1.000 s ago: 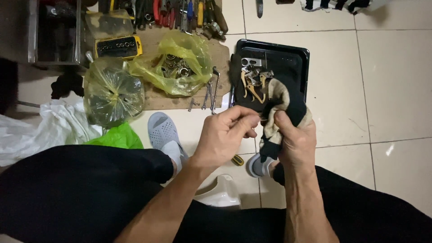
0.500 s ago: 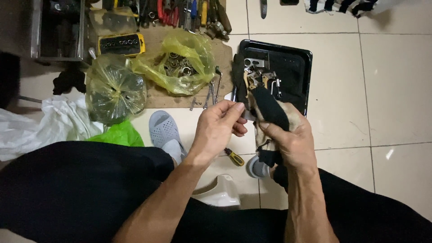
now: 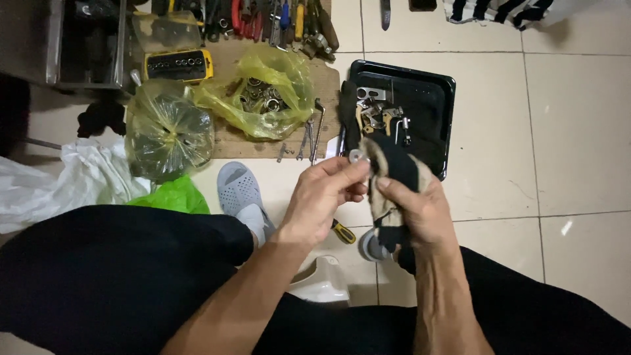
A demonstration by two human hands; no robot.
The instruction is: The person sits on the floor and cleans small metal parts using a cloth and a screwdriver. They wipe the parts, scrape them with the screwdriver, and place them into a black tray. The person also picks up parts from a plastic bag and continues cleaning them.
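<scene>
Two hands up over the floor tiles: my left hand [image 3: 325,197] pinches a small metal washer [image 3: 355,156] at its rim, right hand [image 3: 420,210] clamped on a soft black-and-tan rag [image 3: 394,164] touching it. Washer prob light, stiff, slick; take by edge, w/ black tray [image 3: 439,85] just beyond

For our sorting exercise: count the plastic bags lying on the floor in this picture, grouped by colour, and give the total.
Yellow bags: 2, one holding metal fittings, one bundled round a dark load
Green bag: 1
White bag: 1
Total: 4
</scene>
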